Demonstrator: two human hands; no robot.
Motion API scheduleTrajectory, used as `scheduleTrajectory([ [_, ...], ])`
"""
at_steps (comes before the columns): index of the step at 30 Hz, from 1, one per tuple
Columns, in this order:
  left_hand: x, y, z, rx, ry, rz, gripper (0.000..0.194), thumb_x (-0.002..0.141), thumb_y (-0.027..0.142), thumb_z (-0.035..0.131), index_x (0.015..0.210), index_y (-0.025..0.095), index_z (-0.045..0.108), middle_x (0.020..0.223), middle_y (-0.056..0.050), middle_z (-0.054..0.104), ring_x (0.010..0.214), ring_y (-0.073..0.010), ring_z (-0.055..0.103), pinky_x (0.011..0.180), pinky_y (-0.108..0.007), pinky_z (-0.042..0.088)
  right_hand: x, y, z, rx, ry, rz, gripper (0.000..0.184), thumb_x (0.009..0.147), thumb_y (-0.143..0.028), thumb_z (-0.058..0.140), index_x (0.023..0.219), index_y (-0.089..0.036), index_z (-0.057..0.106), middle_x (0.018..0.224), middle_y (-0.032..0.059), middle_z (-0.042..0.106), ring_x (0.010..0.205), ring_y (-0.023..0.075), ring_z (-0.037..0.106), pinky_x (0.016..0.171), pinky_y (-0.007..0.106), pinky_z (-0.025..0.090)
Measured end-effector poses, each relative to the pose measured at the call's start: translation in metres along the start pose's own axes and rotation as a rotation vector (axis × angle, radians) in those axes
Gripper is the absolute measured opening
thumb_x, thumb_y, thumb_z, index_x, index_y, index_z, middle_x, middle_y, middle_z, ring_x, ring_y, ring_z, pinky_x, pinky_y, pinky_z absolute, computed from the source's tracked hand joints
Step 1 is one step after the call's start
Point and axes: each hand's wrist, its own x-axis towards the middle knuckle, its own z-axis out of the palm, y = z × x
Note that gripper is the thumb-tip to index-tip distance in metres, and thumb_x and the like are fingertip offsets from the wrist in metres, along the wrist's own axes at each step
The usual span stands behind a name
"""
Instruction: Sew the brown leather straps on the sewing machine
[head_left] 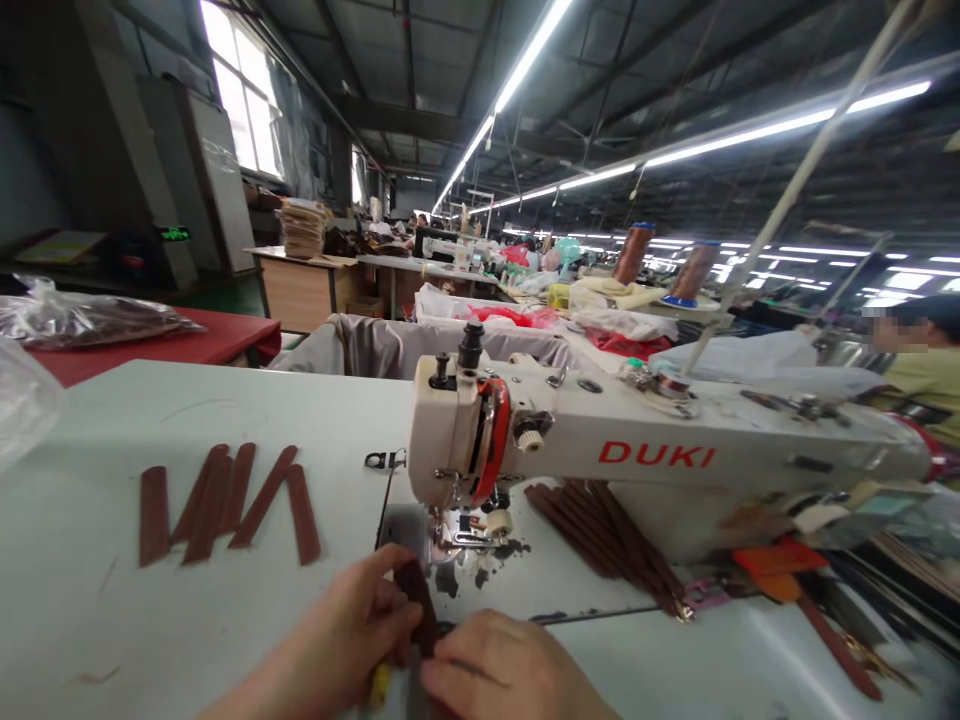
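My left hand pinches the upper part of a dark brown leather strip just in front of the sewing machine. Fingers of my right hand close on the strip's lower end, near the table's front edge. Something small and yellow shows beneath my left hand; its kind is unclear. The needle and presser foot stand a little beyond the strip, apart from it. Several short brown strips lie on the table to the left.
A bundle of longer brown straps lies under the machine's arm. An orange-handled tool and other items sit at the right. A plastic bag rests on a red surface at the left. A person is at the far right.
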Motion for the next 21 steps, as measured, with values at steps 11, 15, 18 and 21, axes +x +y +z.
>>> scheduleTrajectory([
  [11,0.015,-0.019,0.002,1.048,0.200,1.012,0.048,0.082,0.004,0.042,0.128,0.010,0.052,0.125,-0.010,0.064,0.120,-0.0204,0.057,0.106,-0.031,0.046,0.005,0.019,0.030,-0.223,0.131,-0.011,0.037,0.101,-0.020,0.038,0.086,-0.012,0.070,0.067,0.0054,0.064,0.059,0.0184,0.055,0.051,0.029,0.046],
  [15,0.013,0.007,-0.004,1.074,0.162,0.972,0.037,0.087,0.004,0.038,0.116,0.008,0.060,0.113,-0.012,0.070,0.107,-0.0187,0.065,0.103,-0.027,0.048,0.007,0.020,0.033,-0.227,0.151,0.009,0.034,0.100,-0.017,0.039,0.089,-0.013,0.071,0.068,0.0049,0.065,0.059,0.0182,0.056,0.053,0.028,0.049],
  [18,0.012,0.014,-0.005,1.048,0.165,0.939,0.037,0.086,0.004,0.037,0.114,0.009,0.061,0.111,-0.011,0.070,0.103,-0.0184,0.067,0.100,-0.026,0.050,0.008,0.021,0.034,-0.233,0.173,0.004,0.033,0.099,-0.016,0.040,0.087,-0.013,0.071,0.067,0.0043,0.065,0.058,0.0177,0.055,0.052,0.028,0.049],
  [21,0.012,0.010,-0.003,1.021,0.200,0.932,0.040,0.085,0.004,0.038,0.118,0.010,0.059,0.113,-0.010,0.070,0.105,-0.0187,0.067,0.100,-0.028,0.051,0.008,0.021,0.034,-0.242,0.188,-0.009,0.032,0.098,-0.016,0.041,0.086,-0.013,0.071,0.067,0.0043,0.065,0.057,0.0175,0.054,0.051,0.028,0.049],
])
